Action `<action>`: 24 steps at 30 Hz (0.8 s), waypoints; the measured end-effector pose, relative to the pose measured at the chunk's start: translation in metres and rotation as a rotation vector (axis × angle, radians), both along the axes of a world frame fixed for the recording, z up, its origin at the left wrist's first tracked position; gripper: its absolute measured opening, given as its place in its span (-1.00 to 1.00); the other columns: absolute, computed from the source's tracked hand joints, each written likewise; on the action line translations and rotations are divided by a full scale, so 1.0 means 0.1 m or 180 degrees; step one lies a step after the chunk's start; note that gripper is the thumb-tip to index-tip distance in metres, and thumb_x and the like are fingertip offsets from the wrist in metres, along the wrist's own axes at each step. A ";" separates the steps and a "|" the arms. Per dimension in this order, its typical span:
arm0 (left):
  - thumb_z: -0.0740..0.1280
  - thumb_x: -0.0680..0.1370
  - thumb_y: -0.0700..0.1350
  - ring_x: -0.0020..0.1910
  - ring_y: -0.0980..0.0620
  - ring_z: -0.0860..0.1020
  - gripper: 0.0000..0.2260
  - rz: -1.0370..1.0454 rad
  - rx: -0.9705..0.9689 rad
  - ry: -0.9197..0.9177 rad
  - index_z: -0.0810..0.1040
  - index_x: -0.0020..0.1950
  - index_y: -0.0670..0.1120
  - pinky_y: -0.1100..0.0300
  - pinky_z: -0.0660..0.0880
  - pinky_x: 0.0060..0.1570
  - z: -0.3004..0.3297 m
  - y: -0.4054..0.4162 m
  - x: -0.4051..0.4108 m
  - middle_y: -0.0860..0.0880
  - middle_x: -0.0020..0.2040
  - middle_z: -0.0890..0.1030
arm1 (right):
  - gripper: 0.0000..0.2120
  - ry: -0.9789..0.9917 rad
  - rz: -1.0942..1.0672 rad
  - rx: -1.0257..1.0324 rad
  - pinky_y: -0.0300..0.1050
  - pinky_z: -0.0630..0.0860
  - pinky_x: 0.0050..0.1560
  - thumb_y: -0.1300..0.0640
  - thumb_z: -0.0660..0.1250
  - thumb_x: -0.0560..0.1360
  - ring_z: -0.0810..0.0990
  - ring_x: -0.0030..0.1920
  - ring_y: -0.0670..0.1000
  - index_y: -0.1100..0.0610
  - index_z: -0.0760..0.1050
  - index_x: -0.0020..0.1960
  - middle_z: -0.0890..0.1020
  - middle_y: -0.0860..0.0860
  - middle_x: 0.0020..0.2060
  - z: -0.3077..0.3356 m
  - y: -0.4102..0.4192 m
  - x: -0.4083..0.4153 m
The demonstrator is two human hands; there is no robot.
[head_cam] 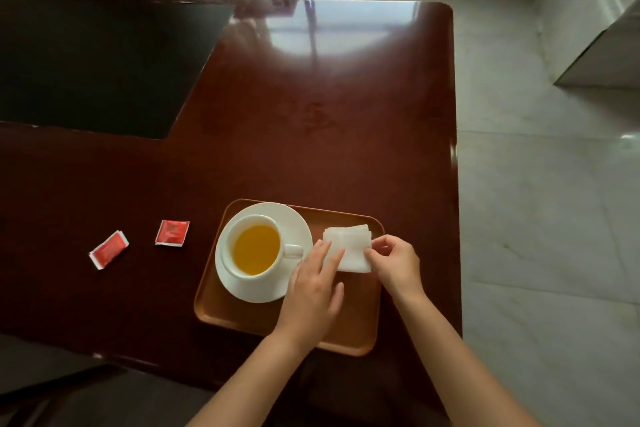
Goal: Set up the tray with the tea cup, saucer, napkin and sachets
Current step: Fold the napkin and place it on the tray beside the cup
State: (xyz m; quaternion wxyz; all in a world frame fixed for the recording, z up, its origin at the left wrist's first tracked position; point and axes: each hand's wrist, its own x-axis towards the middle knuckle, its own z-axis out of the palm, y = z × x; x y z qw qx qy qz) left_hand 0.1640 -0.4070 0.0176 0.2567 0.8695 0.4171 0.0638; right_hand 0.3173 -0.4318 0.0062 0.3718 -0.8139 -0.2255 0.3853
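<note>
A brown tray (242, 314) lies near the table's front edge. On its left part a white saucer (298, 222) carries a white cup (239, 225) of yellow tea, handle to the right. A folded white napkin (349, 243) lies on the tray's right part. My left hand (313, 291) rests its flat fingers on the napkin's left edge. My right hand (393, 260) pinches the napkin's right edge. Two red sachets (172, 233) (108, 249) lie on the table left of the tray.
The glossy dark wooden table (311, 121) has a black inset panel (97, 66) at the back left. Its right edge drops to a pale tiled floor (540, 204). A white cabinet (595, 10) stands at the far right.
</note>
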 end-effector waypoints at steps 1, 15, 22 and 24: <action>0.23 0.56 -0.10 0.50 0.01 0.07 -0.50 -0.0139 0.0039 0.0153 0.16 0.48 0.01 0.07 0.12 0.42 -0.04 -0.03 0.00 -0.07 0.52 0.17 | -0.95 -0.0168 0.0055 0.0036 -0.16 0.54 -0.29 0.20 0.37 0.41 0.59 -0.24 -0.01 0.08 0.54 -0.20 0.61 0.00 -0.28 -0.01 0.00 0.00; 0.06 0.59 0.09 0.51 0.01 -0.21 -0.47 -0.0480 0.0064 0.1041 -0.06 0.51 0.08 0.02 -0.06 0.45 -0.32 -0.13 0.01 -0.05 0.56 -0.13 | -0.65 -0.3022 0.2051 0.0298 0.23 0.33 0.28 0.16 0.46 0.38 0.47 0.27 0.18 0.15 0.55 0.15 0.60 0.12 0.17 -0.18 -0.31 -0.01; 0.07 0.57 0.05 0.50 0.00 -0.24 -0.45 -0.0415 -0.0006 0.1069 -0.08 0.51 0.07 0.01 -0.09 0.45 -0.33 -0.12 0.05 -0.05 0.56 -0.16 | -0.70 -0.3136 0.2009 0.0129 0.36 0.11 0.31 0.09 0.46 0.37 0.49 0.25 0.18 0.11 0.58 0.09 0.64 0.08 0.12 -0.23 -0.29 -0.02; 0.07 0.57 0.05 0.49 0.00 -0.27 -0.44 -0.0409 0.0014 0.1117 -0.11 0.51 0.07 -0.01 -0.11 0.45 -0.35 -0.13 0.06 -0.06 0.55 -0.19 | -0.70 -0.3179 0.2004 0.0083 0.37 0.09 0.31 0.07 0.45 0.38 0.49 0.26 0.18 0.11 0.58 0.09 0.64 0.07 0.12 -0.23 -0.29 -0.04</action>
